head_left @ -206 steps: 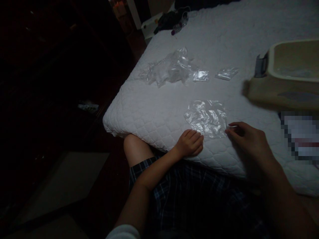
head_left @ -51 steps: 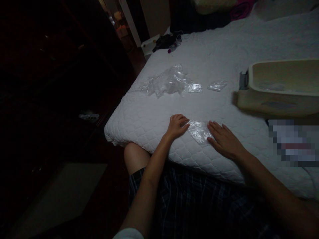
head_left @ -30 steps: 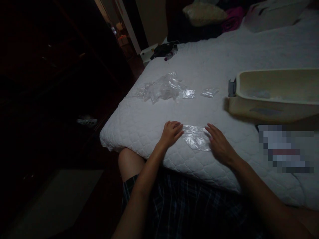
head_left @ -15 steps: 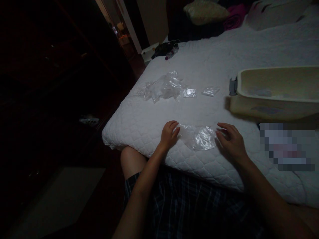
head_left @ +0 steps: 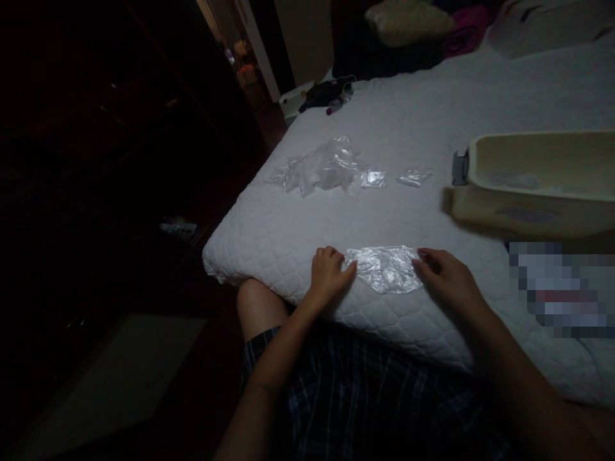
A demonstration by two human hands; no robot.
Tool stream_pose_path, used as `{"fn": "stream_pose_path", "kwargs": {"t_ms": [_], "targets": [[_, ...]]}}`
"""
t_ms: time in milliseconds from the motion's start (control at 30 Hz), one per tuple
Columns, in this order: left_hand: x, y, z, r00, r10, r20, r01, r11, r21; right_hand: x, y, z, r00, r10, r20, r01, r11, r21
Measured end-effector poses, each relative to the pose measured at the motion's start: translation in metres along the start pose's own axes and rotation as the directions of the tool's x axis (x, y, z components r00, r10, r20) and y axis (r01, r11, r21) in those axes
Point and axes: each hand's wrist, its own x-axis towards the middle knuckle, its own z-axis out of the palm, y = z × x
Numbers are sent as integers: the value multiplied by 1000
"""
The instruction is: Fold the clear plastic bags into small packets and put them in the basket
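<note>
A clear, crinkled plastic bag lies spread on the white quilted bed cover near the bed's front edge. Its top edge runs nearly straight between my two hands. My left hand has its fingers curled at the bag's left end, with the thumb resting on the film. At the opposite end my right hand pinches the upper right corner between thumb and fingertips. Farther back lie a crumpled heap of clear plastic bags, a small folded plastic packet and another flat folded one.
A cream plastic bin with a grey clip lies at the right on the bed. A blurred-out item is in front of it. A cushion and a magenta roll sit at the back. Dark floor lies left.
Both hands have come onto the ends of the plastic bag, the right one closing on its corner. The bag now lies flatter and straighter. The view has shifted slightly left.
</note>
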Motion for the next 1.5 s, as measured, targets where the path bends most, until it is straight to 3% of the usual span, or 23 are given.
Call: {"fn": "stream_pose_path", "kwargs": {"t_ms": [233,367,567,767,833,1000,1067,1267,1500], "targets": [[8,4,18,1000,25,-17,-26,998,-49,-1,5,-4,999,50,3,-50,988,143],[21,0,15,999,45,22,-40,978,-204,1,11,-7,995,99,28,-103,963,251],[23,-7,-1,968,-239,81,251,872,-421,4,17,-10,971,212,110,-239,893,382],[30,-6,5,927,-240,288,364,759,-540,3,18,-7,954,258,153,-299,866,400],[34,-1,8,901,-280,331,430,686,-588,3,18,-5,954,253,158,-296,865,406],[38,12,11,774,-324,543,631,324,-705,4,19,-2,963,221,153,-268,832,485],[38,14,13,743,-320,588,664,245,-706,4,20,-3,966,211,151,-258,824,504],[37,12,15,792,-157,590,610,248,-752,5,22,-6,961,201,189,-269,828,492],[28,3,20,835,-135,533,545,333,-770,4,21,-8,930,256,264,-366,716,594]]}}
